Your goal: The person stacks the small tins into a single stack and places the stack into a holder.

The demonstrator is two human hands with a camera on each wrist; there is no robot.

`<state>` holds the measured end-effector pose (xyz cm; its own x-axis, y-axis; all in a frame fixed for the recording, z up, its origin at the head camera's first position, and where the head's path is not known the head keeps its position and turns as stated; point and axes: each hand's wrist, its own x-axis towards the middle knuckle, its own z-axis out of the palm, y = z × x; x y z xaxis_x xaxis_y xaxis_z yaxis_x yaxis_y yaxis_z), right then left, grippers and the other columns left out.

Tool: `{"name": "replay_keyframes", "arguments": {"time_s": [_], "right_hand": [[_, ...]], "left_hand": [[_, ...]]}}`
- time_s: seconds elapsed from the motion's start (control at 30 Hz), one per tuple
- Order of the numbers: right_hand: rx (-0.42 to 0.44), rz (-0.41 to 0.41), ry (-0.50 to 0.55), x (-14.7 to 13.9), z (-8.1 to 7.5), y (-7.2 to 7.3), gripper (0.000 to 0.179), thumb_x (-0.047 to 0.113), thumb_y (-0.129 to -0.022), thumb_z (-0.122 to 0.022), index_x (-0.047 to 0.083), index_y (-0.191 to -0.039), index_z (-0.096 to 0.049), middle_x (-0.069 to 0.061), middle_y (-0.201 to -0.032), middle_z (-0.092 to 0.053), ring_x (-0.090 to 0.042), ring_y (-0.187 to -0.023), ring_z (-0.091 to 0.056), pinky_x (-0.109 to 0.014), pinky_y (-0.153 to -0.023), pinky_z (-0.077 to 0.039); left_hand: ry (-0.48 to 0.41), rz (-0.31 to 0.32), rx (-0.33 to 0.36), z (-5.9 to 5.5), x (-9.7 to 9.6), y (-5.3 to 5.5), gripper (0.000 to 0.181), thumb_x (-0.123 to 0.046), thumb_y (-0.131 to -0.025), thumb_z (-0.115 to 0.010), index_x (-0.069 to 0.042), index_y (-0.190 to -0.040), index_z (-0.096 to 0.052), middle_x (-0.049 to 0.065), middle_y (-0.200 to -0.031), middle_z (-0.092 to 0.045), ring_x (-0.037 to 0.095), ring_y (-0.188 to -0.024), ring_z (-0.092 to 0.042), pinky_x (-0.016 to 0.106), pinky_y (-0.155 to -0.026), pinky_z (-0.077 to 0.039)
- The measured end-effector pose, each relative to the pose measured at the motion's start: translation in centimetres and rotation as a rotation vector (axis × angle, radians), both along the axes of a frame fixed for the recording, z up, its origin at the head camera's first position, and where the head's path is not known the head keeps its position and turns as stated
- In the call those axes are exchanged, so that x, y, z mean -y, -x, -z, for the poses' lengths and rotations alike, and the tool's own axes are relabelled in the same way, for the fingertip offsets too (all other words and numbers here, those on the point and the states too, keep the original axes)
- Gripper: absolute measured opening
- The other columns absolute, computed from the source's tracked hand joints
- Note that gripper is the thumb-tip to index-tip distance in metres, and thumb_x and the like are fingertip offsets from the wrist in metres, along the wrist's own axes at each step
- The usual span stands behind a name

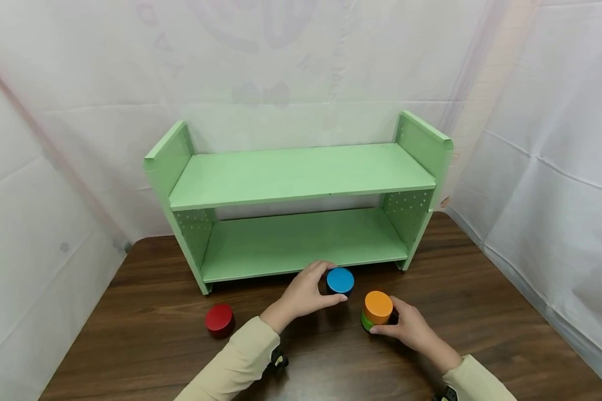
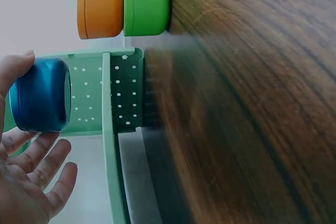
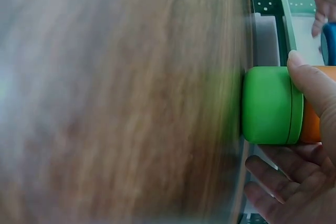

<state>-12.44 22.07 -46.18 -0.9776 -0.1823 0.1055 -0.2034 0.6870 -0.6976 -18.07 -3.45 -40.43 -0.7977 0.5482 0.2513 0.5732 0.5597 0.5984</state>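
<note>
- Your left hand [image 1: 303, 292]: thumb and index finger pinch the blue jar [image 1: 340, 280] by its sides — the remaining fingers are spread below it in the left wrist view.
- Blue jar: one, held off the table [image 1: 130, 312], just in front of the shelf [image 1: 301, 172].
- Your right hand [image 1: 411, 328]: thumb and fingers around a stack of two, thumb across the seam.
- Green jar [image 3: 268, 106]: one, lower half of the stack, standing on the table.
- Orange jar [image 1: 378, 305]: one, directly on top of the green jar.
- Red jar [image 1: 219, 320]: one, on the table to your left — apart from both hands.
- Shelf: pale green, two boards, dotted side panels, standing at the table's back.
- Table: dark brown, wood grain.
- Sheet [image 1: 301, 67]: white, hanging behind the shelf.
</note>
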Motion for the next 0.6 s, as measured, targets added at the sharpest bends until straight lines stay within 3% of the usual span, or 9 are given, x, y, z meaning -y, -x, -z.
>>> {"name": "replay_keyframes", "arguments": {"time_s": [0.3, 0.6], "right_hand": [[0.027, -0.024, 0.029, 0.7, -0.3, -0.2, 0.063, 0.033, -0.072, -0.082, -0.002, -0.118, -0.057, -0.010, -0.108, -0.065, -0.030, -0.101, -0.062, -0.047, -0.085, -0.050], [0.014, -0.015, 0.029, 1.3, -0.3, -0.3, 0.062, 0.033, -0.073, -0.082, -0.001, -0.118, -0.057, -0.008, -0.107, -0.065, -0.028, -0.099, -0.063, -0.046, -0.084, -0.051]], "left_hand": [[-0.018, 0.024, 0.004, -0.7, -0.5, -0.4, 0.061, -0.040, -0.080, -0.075, -0.011, -0.129, -0.053, 0.005, -0.126, -0.056, 0.020, -0.111, -0.054, 0.039, -0.093, -0.048], [-0.018, 0.033, 0.003, -1.2, -1.0, -0.6, 0.061, -0.041, -0.080, -0.075, -0.011, -0.129, -0.052, 0.004, -0.125, -0.056, 0.019, -0.110, -0.055, 0.036, -0.092, -0.048]]}}
